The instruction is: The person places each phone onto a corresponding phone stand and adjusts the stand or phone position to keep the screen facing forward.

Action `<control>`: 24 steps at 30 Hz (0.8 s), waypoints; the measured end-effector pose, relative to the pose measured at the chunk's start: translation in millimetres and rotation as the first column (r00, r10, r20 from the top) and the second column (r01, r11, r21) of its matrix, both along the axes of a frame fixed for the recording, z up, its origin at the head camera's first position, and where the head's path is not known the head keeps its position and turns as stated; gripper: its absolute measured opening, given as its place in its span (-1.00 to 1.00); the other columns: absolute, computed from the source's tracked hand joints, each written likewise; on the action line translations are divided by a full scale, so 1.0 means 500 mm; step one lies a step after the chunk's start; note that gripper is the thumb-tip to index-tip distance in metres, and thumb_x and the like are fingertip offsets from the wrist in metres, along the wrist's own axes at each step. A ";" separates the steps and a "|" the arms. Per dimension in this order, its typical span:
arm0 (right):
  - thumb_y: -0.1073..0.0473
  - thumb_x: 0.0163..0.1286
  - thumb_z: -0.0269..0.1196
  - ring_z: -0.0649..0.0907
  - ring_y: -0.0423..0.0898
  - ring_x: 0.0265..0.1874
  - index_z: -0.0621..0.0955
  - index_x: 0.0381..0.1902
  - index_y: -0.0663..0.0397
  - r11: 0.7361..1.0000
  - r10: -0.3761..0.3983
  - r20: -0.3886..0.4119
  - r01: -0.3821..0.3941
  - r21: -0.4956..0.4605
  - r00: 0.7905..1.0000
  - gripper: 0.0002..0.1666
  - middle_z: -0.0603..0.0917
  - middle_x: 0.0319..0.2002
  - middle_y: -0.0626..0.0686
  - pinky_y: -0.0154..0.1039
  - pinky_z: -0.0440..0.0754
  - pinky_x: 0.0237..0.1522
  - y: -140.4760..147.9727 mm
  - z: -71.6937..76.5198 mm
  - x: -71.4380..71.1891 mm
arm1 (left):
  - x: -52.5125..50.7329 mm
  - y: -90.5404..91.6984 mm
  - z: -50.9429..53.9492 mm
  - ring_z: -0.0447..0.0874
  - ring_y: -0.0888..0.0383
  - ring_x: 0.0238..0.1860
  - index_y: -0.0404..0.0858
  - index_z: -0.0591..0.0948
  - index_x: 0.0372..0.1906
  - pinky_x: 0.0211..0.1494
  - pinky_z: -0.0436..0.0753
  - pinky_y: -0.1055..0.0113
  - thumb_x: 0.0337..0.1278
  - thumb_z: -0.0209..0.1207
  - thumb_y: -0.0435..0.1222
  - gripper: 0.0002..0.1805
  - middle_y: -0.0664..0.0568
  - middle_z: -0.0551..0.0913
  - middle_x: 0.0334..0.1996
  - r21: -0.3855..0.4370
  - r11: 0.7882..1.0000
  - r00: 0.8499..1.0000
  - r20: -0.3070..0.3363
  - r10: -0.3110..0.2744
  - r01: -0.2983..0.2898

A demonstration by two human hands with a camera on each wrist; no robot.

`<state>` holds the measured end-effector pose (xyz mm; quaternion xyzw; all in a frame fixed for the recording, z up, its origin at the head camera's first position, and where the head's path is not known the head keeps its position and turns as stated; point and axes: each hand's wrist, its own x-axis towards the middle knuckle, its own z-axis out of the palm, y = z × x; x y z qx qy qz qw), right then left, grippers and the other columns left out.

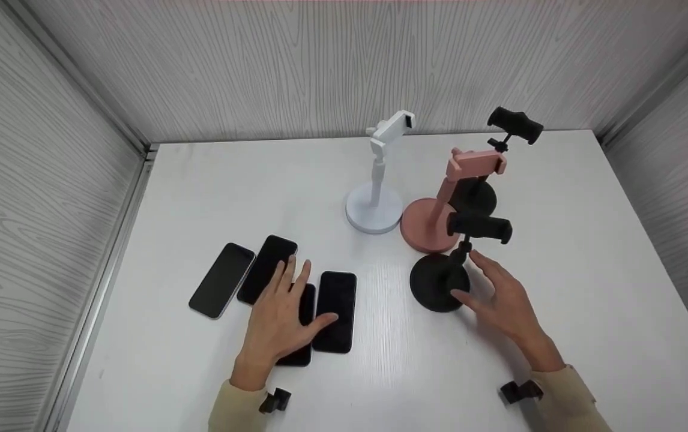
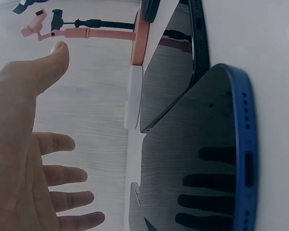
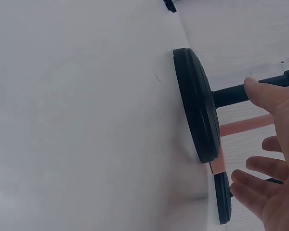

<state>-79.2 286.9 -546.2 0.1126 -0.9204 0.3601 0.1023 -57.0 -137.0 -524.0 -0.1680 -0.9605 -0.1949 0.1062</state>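
Note:
My left hand [image 1: 278, 324] hovers palm down with fingers spread over several dark-screened smartphones lying face up. One phone [image 1: 302, 355] is partly hidden beneath it, between another phone [image 1: 337, 291] and a third [image 1: 265, 269]. In the left wrist view, a blue-edged phone [image 2: 197, 125] mirrors the fingers, with a gap between hand and screen. Beside the front black phone stand [image 1: 431, 285], my right hand [image 1: 503, 309] is held with thumb and fingers apart. Seen from the right wrist, its thumb is close to the stand's pole [image 3: 231, 96]; whether it touches, I cannot tell.
Behind the front stand are a pink phone stand [image 1: 425, 225], a white one [image 1: 371, 210] and another black one [image 1: 515, 125]. A silver-edged phone [image 1: 222, 281] lies farthest left. The white table [image 1: 230, 186] is enclosed by wood-grain panels [image 1: 260, 66] at the back and sides.

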 end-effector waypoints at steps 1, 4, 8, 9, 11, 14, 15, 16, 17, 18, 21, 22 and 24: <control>0.20 0.15 0.63 0.64 0.21 0.34 0.52 0.47 0.16 1.000 0.004 -0.005 -0.005 -0.019 1.000 -0.07 0.63 0.40 0.22 -0.83 0.20 0.33 -0.004 0.000 -0.003 | -0.001 0.003 -0.001 0.37 -0.40 0.55 -0.25 0.34 0.60 0.48 0.57 -0.19 0.11 0.27 0.42 0.14 -0.40 0.35 0.56 0.000 1.000 1.000 0.002 -0.004 0.004; 0.28 0.15 0.62 0.72 0.15 0.22 0.62 0.36 0.14 0.997 0.012 -0.009 -0.012 -0.078 1.000 -0.21 0.72 0.29 0.17 -0.78 0.38 0.26 -0.014 -0.001 -0.011 | -0.003 0.012 -0.003 0.38 -0.37 0.54 -0.25 0.35 0.60 0.47 0.57 -0.20 0.12 0.28 0.41 0.13 -0.38 0.36 0.55 0.010 1.000 1.000 0.017 -0.012 0.011; 0.29 0.22 0.57 0.77 0.04 0.09 0.70 0.23 0.01 0.989 0.004 0.027 0.000 -0.150 1.000 -0.40 0.80 0.12 0.02 -0.54 0.63 0.21 -0.028 -0.002 -0.018 | -0.009 0.022 -0.006 0.39 -0.35 0.55 -0.26 0.37 0.59 0.48 0.55 -0.23 0.12 0.30 0.39 0.11 -0.35 0.38 0.55 0.033 0.999 0.999 0.051 -0.013 0.012; 0.29 0.24 0.56 0.78 0.02 0.07 0.71 0.20 -0.02 0.987 -0.001 0.039 0.007 -0.163 0.999 -0.44 0.81 0.08 -0.02 -0.44 0.70 0.19 -0.032 -0.002 -0.019 | -0.010 0.025 -0.008 0.39 -0.35 0.55 -0.27 0.38 0.58 0.49 0.54 -0.23 0.13 0.29 0.38 0.10 -0.35 0.39 0.55 0.035 0.999 0.998 0.057 -0.014 0.012; 0.29 0.27 0.54 0.80 0.02 0.01 0.73 0.15 -0.04 0.981 -0.011 0.057 0.022 -0.191 0.998 -0.52 0.83 0.02 -0.03 -0.21 0.79 0.13 -0.037 -0.002 -0.021 | -0.015 0.031 -0.009 0.41 -0.36 0.53 -0.30 0.39 0.57 0.49 0.54 -0.22 0.16 0.29 0.37 0.09 -0.36 0.41 0.53 0.041 0.999 0.998 0.061 -0.018 0.016; 0.30 0.31 0.51 0.81 0.03 -0.03 0.75 0.09 -0.03 0.974 -0.024 0.081 0.042 -0.224 0.996 -0.60 0.83 -0.02 -0.01 -0.03 0.83 0.05 -0.044 -0.002 -0.023 | -0.021 0.042 -0.012 0.47 -0.35 0.48 -0.37 0.40 0.54 0.47 0.57 -0.20 0.19 0.29 0.34 0.07 -0.38 0.45 0.50 0.044 0.999 0.998 0.059 -0.018 0.015; 0.29 0.32 0.50 0.81 0.02 -0.04 0.75 0.08 -0.04 0.972 -0.029 0.090 0.049 -0.232 0.996 -0.62 0.84 -0.03 -0.02 -0.06 0.84 0.03 -0.045 -0.002 -0.023 | -0.023 0.047 -0.012 0.49 -0.35 0.46 -0.39 0.40 0.53 0.44 0.60 -0.19 0.20 0.29 0.32 0.06 -0.38 0.46 0.48 0.046 0.999 0.998 0.059 -0.016 0.013; 0.30 0.33 0.49 0.80 -0.01 -0.04 0.76 0.06 -0.03 0.968 -0.030 0.097 0.053 -0.243 0.995 -0.64 0.84 -0.04 -0.01 -0.13 0.84 0.02 -0.047 -0.002 -0.024 | -0.025 0.052 -0.012 0.52 -0.34 0.44 -0.42 0.41 0.52 0.41 0.63 -0.17 0.22 0.29 0.30 0.05 -0.38 0.48 0.47 0.048 0.999 0.998 0.059 -0.015 0.012; 0.31 0.33 0.48 0.80 -0.05 -0.05 0.76 0.05 -0.02 0.966 -0.030 0.102 0.055 -0.253 0.994 -0.66 0.84 -0.05 -0.01 -0.22 0.83 0.02 -0.048 -0.003 -0.024 | -0.027 0.057 -0.013 0.54 -0.33 0.42 -0.44 0.41 0.51 0.38 0.65 -0.16 0.23 0.29 0.28 0.04 -0.39 0.49 0.45 0.049 0.999 0.998 0.062 -0.013 0.010; 0.33 0.33 0.48 0.79 -0.10 -0.06 0.76 0.03 -0.01 0.964 -0.029 0.104 0.056 -0.260 0.994 -0.68 0.84 -0.06 -0.01 -0.31 0.81 0.01 -0.049 -0.003 -0.024 | -0.028 0.063 -0.014 0.56 -0.32 0.39 -0.47 0.41 0.49 0.35 0.68 -0.13 0.25 0.29 0.26 0.02 -0.39 0.51 0.43 0.049 0.999 0.998 0.063 -0.010 0.007; 0.36 0.33 0.46 0.76 -0.31 -0.10 0.78 -0.04 0.02 0.958 -0.020 0.096 0.046 -0.282 0.995 -0.73 0.84 -0.11 0.02 -0.53 0.72 -0.04 -0.053 -0.003 -0.024 | -0.031 0.082 -0.017 0.62 -0.30 0.29 -0.51 0.44 0.44 0.25 0.74 -0.06 0.28 0.31 0.20 -0.03 -0.41 0.58 0.34 0.045 0.999 0.999 0.053 0.005 -0.007; 0.37 0.33 0.46 0.74 -0.36 -0.11 0.78 -0.05 0.03 0.957 -0.017 0.093 0.042 -0.286 0.996 -0.74 0.85 -0.12 0.02 -0.55 0.71 -0.05 -0.054 -0.004 -0.024 | -0.031 0.088 -0.018 0.64 -0.30 0.26 -0.53 0.46 0.43 0.24 0.75 -0.04 0.28 0.33 0.18 -0.05 -0.42 0.60 0.31 0.043 0.999 0.999 0.047 0.013 -0.015; 0.38 0.33 0.46 0.73 -0.41 -0.12 0.79 -0.08 0.02 0.955 -0.015 0.093 0.042 -0.293 0.996 -0.75 0.85 -0.14 0.02 -0.57 0.70 -0.06 -0.056 -0.006 -0.025 | -0.030 0.100 -0.019 0.67 -0.30 0.20 -0.54 0.48 0.40 0.18 0.77 -0.02 0.25 0.37 0.14 -0.07 -0.44 0.63 0.25 0.038 0.999 0.998 0.041 0.037 -0.039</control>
